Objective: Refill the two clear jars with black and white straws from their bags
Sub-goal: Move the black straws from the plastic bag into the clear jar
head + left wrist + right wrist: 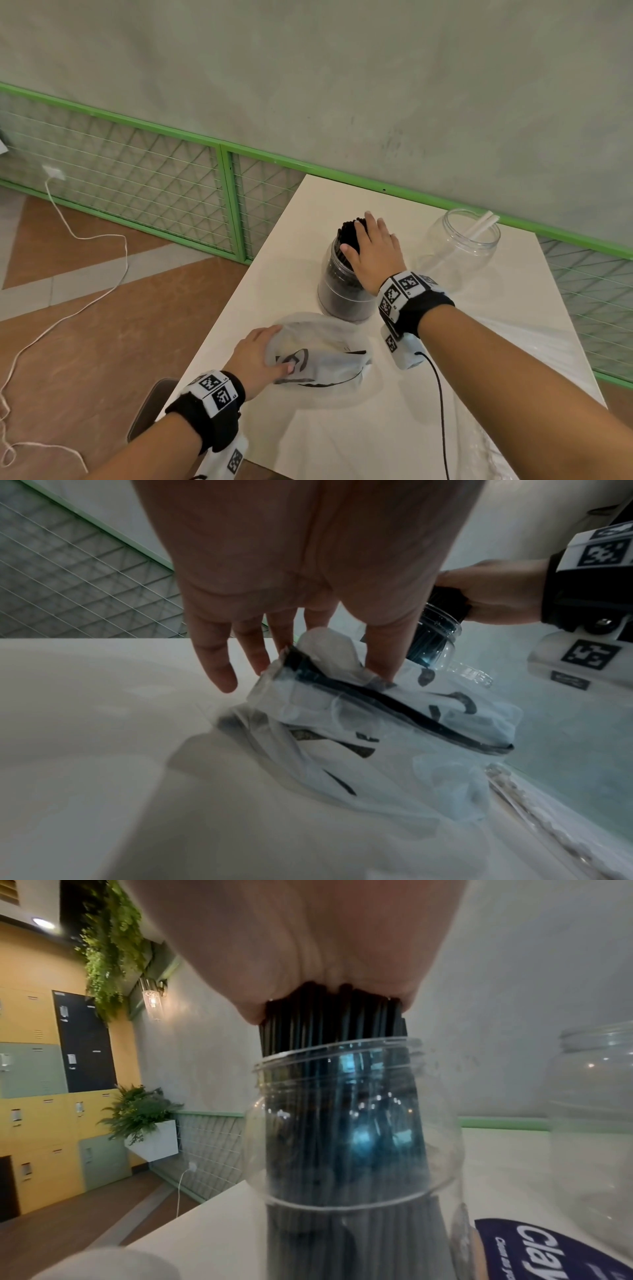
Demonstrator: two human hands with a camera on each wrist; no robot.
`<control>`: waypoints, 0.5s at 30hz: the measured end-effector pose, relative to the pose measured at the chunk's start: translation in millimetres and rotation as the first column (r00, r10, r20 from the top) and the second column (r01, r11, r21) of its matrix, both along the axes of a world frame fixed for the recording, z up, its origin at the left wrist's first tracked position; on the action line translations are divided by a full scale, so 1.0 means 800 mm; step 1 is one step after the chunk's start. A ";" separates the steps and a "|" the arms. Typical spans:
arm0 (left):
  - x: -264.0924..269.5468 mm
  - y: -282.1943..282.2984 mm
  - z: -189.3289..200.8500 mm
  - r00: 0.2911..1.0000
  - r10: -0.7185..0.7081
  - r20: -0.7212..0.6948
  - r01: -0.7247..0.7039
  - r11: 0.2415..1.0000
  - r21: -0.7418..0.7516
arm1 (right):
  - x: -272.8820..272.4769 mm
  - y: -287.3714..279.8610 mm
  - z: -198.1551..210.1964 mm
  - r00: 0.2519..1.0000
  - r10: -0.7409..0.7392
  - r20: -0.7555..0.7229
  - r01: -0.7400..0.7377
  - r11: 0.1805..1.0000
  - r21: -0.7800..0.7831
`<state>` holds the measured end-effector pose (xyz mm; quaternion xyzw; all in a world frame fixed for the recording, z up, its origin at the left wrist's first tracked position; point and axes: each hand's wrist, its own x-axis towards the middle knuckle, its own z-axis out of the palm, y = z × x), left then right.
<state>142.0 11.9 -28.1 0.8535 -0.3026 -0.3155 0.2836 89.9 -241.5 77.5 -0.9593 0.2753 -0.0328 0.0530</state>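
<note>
A clear jar point(342, 291) point(349, 1123) packed with black straws point(349, 229) point(329, 1020) stands mid-table. My right hand point(373, 246) point(325, 947) lies flat on the straw tops, palm down and fingers extended. To its right is a second clear jar point(459, 250) point(596, 1110) holding two white straws point(481, 224). Nearer me, my left hand point(270, 353) point(329, 631) pinches a crumpled, nearly flat plastic bag point(329, 356) point(377, 723) with black print between thumb and fingers. Another clear bag point(548, 818) of white straws lies along the right side.
The white table point(308, 428) ends close on the left of my left hand. A green mesh fence point(226, 192) runs behind it. A chair seat point(154, 404) sits below the left edge. A black cable point(440, 394) trails from my right wrist across the table.
</note>
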 end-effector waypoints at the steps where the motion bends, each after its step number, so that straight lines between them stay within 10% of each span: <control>1: 0.000 -0.002 0.000 1.000 -0.003 0.014 0.003 1.000 0.002 | 0.000 0.004 -0.001 1.000 0.019 0.006 -0.019 1.000 -0.005; 15: -0.008 -0.004 0.006 0.994 0.041 0.098 -0.035 0.997 -0.066 | 0.002 0.007 0.000 0.999 -0.026 -0.028 0.028 0.997 0.075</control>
